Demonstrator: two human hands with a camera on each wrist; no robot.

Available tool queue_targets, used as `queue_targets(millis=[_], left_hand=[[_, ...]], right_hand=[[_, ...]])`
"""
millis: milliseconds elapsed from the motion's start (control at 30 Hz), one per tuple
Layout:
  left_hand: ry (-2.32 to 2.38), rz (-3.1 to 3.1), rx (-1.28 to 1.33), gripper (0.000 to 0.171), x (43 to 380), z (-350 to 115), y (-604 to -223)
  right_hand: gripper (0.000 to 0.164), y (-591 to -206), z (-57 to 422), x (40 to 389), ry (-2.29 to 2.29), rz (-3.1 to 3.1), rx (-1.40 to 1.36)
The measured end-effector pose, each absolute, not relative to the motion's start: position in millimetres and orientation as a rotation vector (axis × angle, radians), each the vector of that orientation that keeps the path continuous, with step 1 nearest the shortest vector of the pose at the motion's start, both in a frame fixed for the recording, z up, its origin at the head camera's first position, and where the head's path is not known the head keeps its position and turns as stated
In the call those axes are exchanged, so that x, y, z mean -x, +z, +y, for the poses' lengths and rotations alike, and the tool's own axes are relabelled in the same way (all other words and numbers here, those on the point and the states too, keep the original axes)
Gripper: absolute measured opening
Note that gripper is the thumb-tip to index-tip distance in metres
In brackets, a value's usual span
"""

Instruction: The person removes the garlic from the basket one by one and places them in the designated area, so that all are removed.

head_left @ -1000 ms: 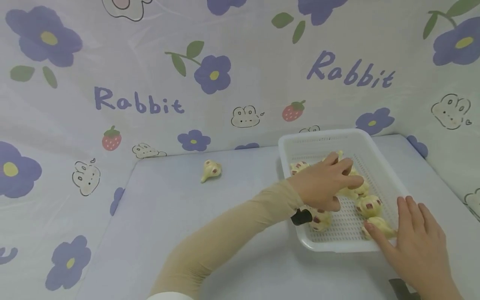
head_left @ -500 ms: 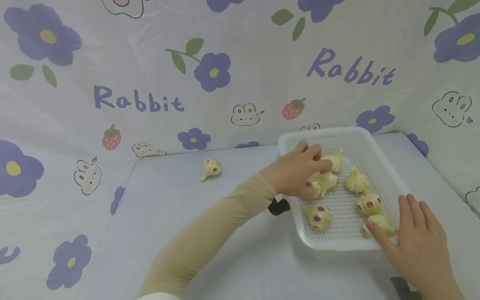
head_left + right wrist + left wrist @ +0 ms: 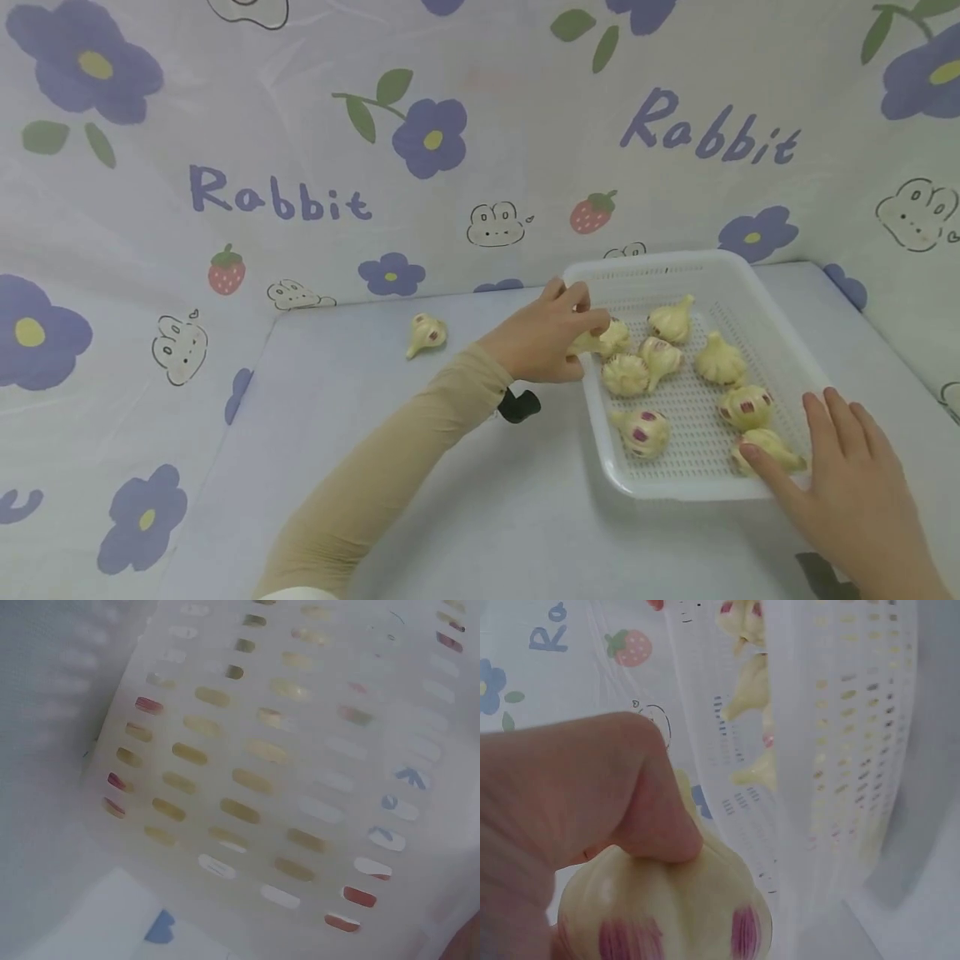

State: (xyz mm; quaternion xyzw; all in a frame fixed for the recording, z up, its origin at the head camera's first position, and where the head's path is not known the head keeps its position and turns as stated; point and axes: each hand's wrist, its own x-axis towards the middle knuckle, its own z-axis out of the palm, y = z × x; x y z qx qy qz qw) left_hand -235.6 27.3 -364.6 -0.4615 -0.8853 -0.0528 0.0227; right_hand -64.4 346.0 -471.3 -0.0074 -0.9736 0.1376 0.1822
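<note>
My left hand (image 3: 542,333) is at the basket's left rim, its fingers and thumb pinching a garlic bulb (image 3: 667,907). In the left wrist view this bulb shows purple patches and is close to the basket's outer wall; the hand covers most of it in the head view. My right hand (image 3: 855,475) rests at the front right corner of the white plastic basket (image 3: 780,325), fingers straight along the rim. Its thumb reaches over the corner beside a garlic bulb (image 3: 770,452). Inside the basket lie several other bulbs, among them a purple-patched garlic bulb (image 3: 643,433) near the front left.
A lone garlic bulb (image 3: 427,333) lies on the pale tabletop (image 3: 480,467), left of the basket and near the back. Behind the table hangs a white curtain (image 3: 525,100) printed with purple flowers and rabbits. Slots perforate the basket's wall (image 3: 225,765).
The left hand has moved left from over the basket's middle to its left rim, a garlic bulb now in its fingers. More bulbs in the basket are uncovered. The right hand has stayed put.
</note>
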Motion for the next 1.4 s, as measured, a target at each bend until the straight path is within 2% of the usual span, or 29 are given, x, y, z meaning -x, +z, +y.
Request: queue_targets(millis=[333, 667, 900, 1400], left_hand=[[-0.233, -2.802, 1.349, 0.036, 243.7, 7.0, -377.2], [-0.246, -2.843, 1.258, 0.037, 258.8, -8.4, -396.2], [-0.23, -2.906, 1.182, 0.038, 274.0, -18.3, -410.9], [-0.192, -2.982, 1.036, 0.036, 297.9, -33.5, -429.0]], right_hand=[[0.109, -468.0, 351.3, 65.2, 0.348, -2.866, 0.102], [0.108, -474.4, 361.6, 67.5, 0.408, -2.769, 0.071], [0.115, -475.9, 368.4, 70.2, 0.38, -2.774, 0.068], [0.106, -480.8, 372.5, 72.4, 0.483, -2.695, -0.01]])
